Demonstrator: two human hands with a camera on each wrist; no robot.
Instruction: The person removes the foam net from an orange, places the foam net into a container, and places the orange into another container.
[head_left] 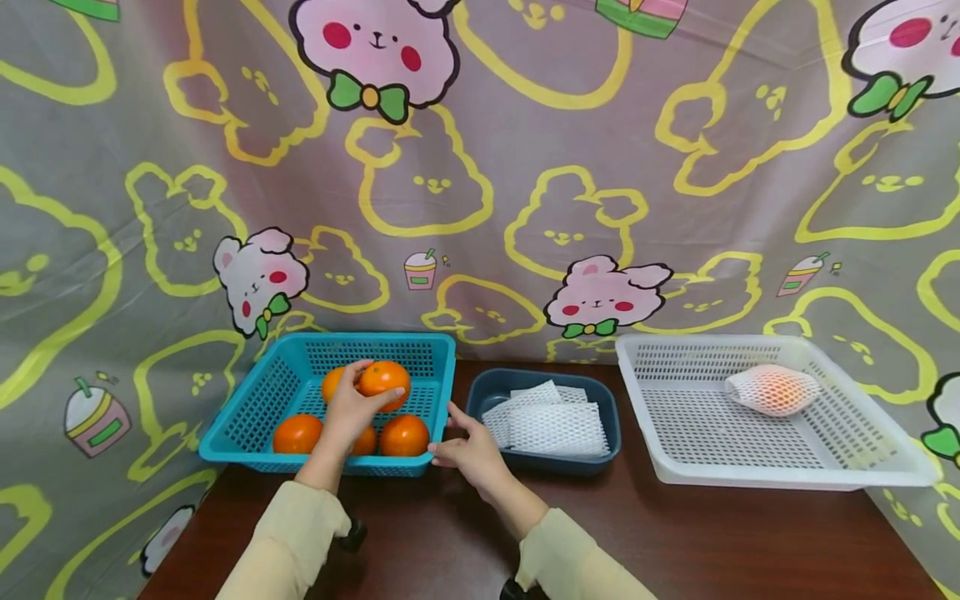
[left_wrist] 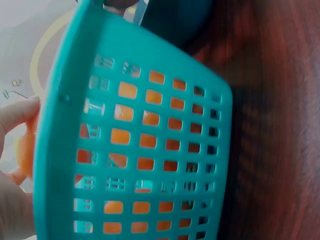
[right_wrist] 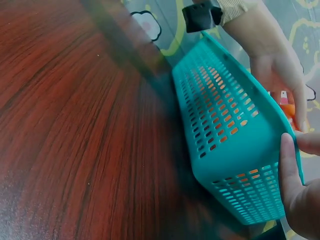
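Observation:
A teal basket [head_left: 315,465] with slotted walls holds several oranges [head_left: 298,434]. Over the basket my left hand [head_left: 351,410] grips one orange [head_left: 387,382], thumb on its near right side and fingers behind it. In the left wrist view, that hand [left_wrist: 17,210] is partly hidden by the basket wall [left_wrist: 165,60]. My right hand [head_left: 477,454] is at the basket's front right corner. The right wrist view has its thumb [right_wrist: 288,160] on the outside of the rim and a finger [right_wrist: 309,142] across the top, pinching the corner.
Right of the teal basket sits a dark blue tray [head_left: 612,417] with white foam net sleeves [head_left: 558,429]. Farther right, a white basket [head_left: 787,477] contains one fruit in a foam net [head_left: 775,390]. A patterned cloth [head_left: 480,292] hangs behind the dark wooden table [head_left: 712,542].

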